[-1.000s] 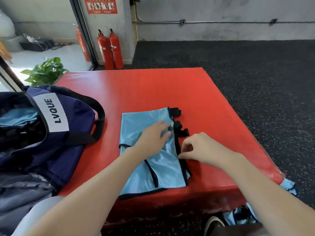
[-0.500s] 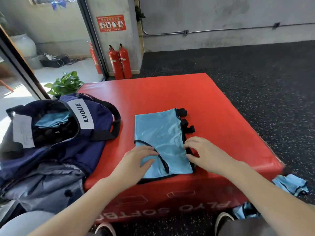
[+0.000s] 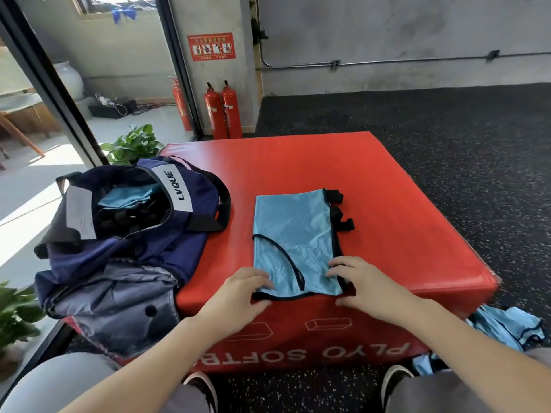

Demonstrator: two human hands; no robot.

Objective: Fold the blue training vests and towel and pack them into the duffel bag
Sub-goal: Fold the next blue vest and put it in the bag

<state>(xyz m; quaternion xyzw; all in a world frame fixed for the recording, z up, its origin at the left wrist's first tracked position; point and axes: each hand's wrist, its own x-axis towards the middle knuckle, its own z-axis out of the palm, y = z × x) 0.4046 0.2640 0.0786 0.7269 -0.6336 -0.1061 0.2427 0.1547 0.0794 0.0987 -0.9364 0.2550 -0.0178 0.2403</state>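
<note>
Your left hand (image 3: 238, 293) and right hand (image 3: 357, 281) pinch the folded blue vest's (image 3: 293, 234) near corners on the red plyo box (image 3: 402, 204), with speckled black gym flooring (image 3: 462, 138) around it.

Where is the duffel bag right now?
In the head view, the navy duffel bag sits open at the left, slumped over the left edge of the red plyo box, left of the folded blue vest.

Left hand (image 3: 238, 293) and right hand (image 3: 362, 283) reach forward, fingers loosely curled.
</note>
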